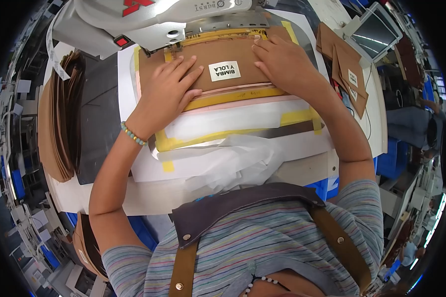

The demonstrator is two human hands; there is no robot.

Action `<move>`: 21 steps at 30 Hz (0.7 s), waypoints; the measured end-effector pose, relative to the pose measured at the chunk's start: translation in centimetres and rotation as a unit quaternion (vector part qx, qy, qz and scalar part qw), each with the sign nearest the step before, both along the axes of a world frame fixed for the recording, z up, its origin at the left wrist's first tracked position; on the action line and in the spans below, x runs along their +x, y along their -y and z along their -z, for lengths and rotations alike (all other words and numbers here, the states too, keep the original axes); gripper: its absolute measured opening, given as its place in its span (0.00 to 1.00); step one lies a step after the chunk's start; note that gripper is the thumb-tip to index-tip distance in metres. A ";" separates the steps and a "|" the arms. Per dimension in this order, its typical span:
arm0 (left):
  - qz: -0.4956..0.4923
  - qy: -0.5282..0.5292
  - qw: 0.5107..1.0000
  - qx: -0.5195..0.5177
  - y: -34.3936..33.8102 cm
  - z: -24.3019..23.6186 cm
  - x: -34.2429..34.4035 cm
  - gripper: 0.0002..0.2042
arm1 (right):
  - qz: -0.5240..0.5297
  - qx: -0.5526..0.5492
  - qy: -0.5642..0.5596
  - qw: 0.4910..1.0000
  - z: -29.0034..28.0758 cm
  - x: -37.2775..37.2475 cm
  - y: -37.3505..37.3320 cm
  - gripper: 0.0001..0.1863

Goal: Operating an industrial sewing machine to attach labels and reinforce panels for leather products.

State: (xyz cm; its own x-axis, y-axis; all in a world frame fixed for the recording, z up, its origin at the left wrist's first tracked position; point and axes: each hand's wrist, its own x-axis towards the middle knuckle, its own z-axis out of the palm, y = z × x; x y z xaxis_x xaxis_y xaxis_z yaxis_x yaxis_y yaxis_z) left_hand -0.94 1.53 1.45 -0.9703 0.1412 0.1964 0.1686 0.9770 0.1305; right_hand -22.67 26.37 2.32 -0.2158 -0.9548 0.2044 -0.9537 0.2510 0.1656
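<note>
A flat brown panel [260,78] with a white printed label [224,78] lies in a clamping frame edged with yellow tape [243,95], under the head of a white sewing machine [156,30]. My left hand [167,88] lies on the panel's left part, fingers spread, fingertips close to the machine's needle area [176,48]. On the panel's upper right rests my right hand [285,62], its fingers bent and the thumb apart from them. I see nothing held in either hand; the right fingers' undersides are hidden.
To the left, a thick stack of brown pieces [57,121] stands on the table. Labelled brown panels [343,67] lie at the right, near a small screen [374,30]. Crumpled white sheet material [238,161] sits between the frame and my body. A person [416,126] is far right.
</note>
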 end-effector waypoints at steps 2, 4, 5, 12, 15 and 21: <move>-0.004 -0.002 1.000 0.004 -0.1 0.0 -0.2 0.24 | 0.003 0.028 0.029 0.999 -0.3 -0.3 0.1 0.20; -0.001 0.002 1.000 -0.003 -0.2 0.1 -0.5 0.24 | 0.011 0.040 0.041 0.998 -0.7 -0.5 -0.1 0.19; 0.003 -0.011 1.000 -0.002 -0.2 0.2 -0.6 0.24 | 0.008 0.039 0.054 0.998 -0.9 -0.6 -0.1 0.19; 0.002 0.000 1.000 0.009 -1.0 0.4 -1.6 0.24 | 0.002 0.022 0.072 0.997 -1.0 -1.3 -0.5 0.18; 0.009 -0.002 1.000 0.015 -1.8 0.4 -2.3 0.23 | -0.005 0.030 0.090 0.995 -0.7 -1.9 -0.9 0.17; 0.004 0.001 0.999 0.033 -3.3 0.2 -3.5 0.23 | -0.048 0.007 0.083 0.995 -0.1 -3.1 -1.1 0.17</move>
